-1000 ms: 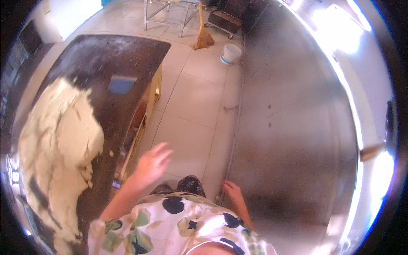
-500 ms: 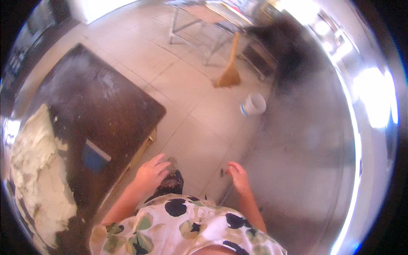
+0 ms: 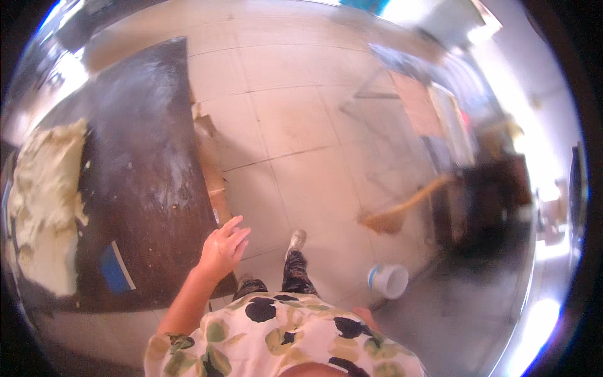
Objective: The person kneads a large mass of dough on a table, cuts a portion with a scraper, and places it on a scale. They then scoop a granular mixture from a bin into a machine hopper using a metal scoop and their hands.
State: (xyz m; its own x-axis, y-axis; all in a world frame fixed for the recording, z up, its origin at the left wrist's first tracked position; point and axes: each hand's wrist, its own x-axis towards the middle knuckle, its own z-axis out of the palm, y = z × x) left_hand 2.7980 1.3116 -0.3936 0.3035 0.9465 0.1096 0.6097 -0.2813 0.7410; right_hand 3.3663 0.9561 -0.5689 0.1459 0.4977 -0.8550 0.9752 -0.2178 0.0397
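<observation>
My left hand [image 3: 225, 245] is held up beside the near right edge of the dark worktable [image 3: 147, 157], fingers apart and loosely bent, holding nothing. On that table's left side lies a large, ragged mass of pale yellow dough [image 3: 47, 201], with a flat blue piece like a scraper [image 3: 118, 269] nearer to me. Only a sliver of my right hand [image 3: 363, 317] shows past my shirt, low on the right; its fingers are hidden.
Tiled floor [image 3: 276, 119] runs ahead. A straw broom [image 3: 389, 217] and white bucket [image 3: 388, 281] are to the right, near a dark steel surface [image 3: 471, 295]. A blurred metal-legged stand [image 3: 411, 107] stands farther back. Cardboard [image 3: 212, 169] shows beside the worktable.
I have turned and stepped, so the worktable lies more crosswise and the bucket and broom sit lower in view. My right hand has dropped mostly behind my body.
</observation>
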